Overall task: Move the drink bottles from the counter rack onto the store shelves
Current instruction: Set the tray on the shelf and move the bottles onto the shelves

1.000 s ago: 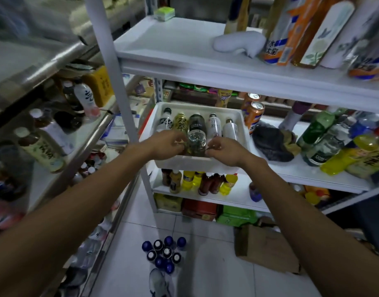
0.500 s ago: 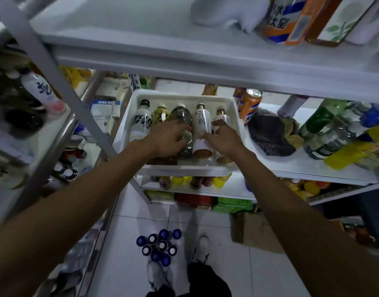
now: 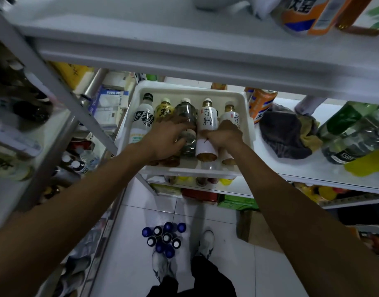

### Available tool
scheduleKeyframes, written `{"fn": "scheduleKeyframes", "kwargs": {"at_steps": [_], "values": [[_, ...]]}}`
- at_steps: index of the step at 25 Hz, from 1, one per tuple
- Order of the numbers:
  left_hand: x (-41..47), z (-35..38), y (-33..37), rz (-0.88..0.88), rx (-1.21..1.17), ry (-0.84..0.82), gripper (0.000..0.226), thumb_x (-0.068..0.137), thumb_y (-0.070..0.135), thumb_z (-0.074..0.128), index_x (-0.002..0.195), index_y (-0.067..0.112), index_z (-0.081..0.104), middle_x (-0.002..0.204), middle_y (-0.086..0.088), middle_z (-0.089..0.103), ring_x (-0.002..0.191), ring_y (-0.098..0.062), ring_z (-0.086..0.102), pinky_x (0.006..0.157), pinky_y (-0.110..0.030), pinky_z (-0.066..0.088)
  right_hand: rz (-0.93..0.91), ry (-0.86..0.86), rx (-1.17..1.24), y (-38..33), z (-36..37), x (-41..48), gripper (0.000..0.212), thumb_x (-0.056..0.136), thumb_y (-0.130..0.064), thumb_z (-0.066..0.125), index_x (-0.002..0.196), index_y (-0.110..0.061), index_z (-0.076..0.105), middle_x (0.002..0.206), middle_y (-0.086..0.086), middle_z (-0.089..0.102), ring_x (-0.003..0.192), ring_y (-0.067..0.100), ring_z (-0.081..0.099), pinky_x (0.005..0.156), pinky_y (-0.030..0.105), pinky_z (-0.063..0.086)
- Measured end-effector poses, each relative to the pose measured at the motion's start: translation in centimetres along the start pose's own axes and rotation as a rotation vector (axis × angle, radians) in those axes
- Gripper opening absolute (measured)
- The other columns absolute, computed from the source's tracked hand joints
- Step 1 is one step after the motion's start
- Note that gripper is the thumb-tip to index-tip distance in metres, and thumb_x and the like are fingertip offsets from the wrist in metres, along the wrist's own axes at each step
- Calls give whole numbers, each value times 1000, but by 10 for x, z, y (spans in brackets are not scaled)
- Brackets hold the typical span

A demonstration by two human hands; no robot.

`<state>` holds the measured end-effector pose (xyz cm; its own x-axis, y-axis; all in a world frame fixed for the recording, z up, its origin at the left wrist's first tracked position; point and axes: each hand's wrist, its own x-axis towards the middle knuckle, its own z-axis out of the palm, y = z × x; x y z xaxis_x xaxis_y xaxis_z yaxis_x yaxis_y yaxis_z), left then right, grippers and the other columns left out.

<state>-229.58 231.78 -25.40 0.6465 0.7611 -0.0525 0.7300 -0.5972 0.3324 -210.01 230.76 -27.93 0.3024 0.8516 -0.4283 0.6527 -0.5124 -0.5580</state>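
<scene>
White store shelves [image 3: 302,170] fill the view, and more goods stand on a rack at the left side. On the middle shelf, at its left end and reaching its front edge, sits a white tray [image 3: 246,103]. Five drink bottles lie in it side by side, caps toward the back: a white bottle with black letters [image 3: 141,123], a yellow bottle [image 3: 165,109], a clear bottle [image 3: 185,110], a tall white-label bottle [image 3: 208,121] and the right-end bottle [image 3: 232,114].

The person's left hand [image 3: 167,138] lies over the clear bottle with the fingers curled around its body. The right hand [image 3: 224,136] covers the lower part of the right-end bottle and grips it, while its thumb touches the tall white-label bottle.

Just beside the tray's right wall stands an orange can [image 3: 260,103], and next to it lies a dark cloth [image 3: 285,133]. Further toward the right end of this shelf, green and yellow bottles lie together. On the tiled floor, in front of the person's shoes, stands a group of blue-capped bottles [image 3: 165,239].
</scene>
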Motion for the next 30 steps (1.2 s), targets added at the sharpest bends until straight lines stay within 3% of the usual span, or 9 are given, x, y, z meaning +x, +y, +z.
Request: {"fn": "scheduleKeyframes", "kwargs": {"at_steps": [2,5,7,10,17,19,22,26,30], "values": [[-2,-1,-1,-10,-14,0,43,93,26,53,135,22,53,146,-8,46,134,-32,38,107,-50,31,20,-15,38,3,-2,-4,44,73,-54,75,96,-21,58,86,1,61,77,20,60,56,25,45],[-4,-5,1,-28,-51,-5,45,92,32,49,134,20,55,142,-9,50,131,-31,42,105,-50,34,105,-74,374,11,-6,-16,41,74,-39,82,100,-11,66,87,6,68,78,20,68,57,30,59],[-9,-7,4,-58,-95,9,52,87,41,42,130,18,58,138,-9,54,128,-30,47,103,-49,36,114,-138,539,16,-10,-28,30,78,-31,82,90,-9,67,82,4,67,70,15,67,44,23,53],[-18,-7,9,-57,-109,36,49,89,46,41,121,17,66,126,-8,62,118,-30,53,99,-48,39,43,-175,567,20,-13,-45,22,82,-32,78,86,-13,67,81,0,69,70,12,67,48,22,53],[-46,-10,15,-103,-337,37,43,95,52,47,98,20,74,94,-4,74,86,-19,67,81,-35,51,-94,-98,656,-8,-13,-87,35,90,-31,70,108,-2,65,88,4,68,69,13,67,44,21,50],[-56,-15,19,-161,-468,32,48,89,64,48,88,22,73,85,-2,72,80,-16,66,73,-34,51,-123,-93,672,-19,-10,-99,36,90,-30,70,111,0,64,91,7,69,74,17,69,50,27,56],[-76,-23,20,-190,-540,79,33,80,64,63,86,32,69,82,11,69,74,-1,64,63,-24,47,-162,-91,682,-32,1,-113,37,89,-29,71,112,0,64,97,13,71,81,24,70,66,39,62],[-113,-30,7,-274,-756,76,42,77,47,75,108,20,68,91,1,73,84,-14,70,75,-32,55,-210,-103,719,-51,26,-132,36,85,-28,76,110,-4,64,92,7,71,76,18,70,51,26,55],[-163,-35,-11,-322,-816,97,45,80,38,75,115,11,66,97,-7,73,88,-21,70,85,-43,56,-249,-235,673,-75,53,-148,46,79,-27,82,116,-6,65,102,9,73,83,22,73,61,35,60]]}}
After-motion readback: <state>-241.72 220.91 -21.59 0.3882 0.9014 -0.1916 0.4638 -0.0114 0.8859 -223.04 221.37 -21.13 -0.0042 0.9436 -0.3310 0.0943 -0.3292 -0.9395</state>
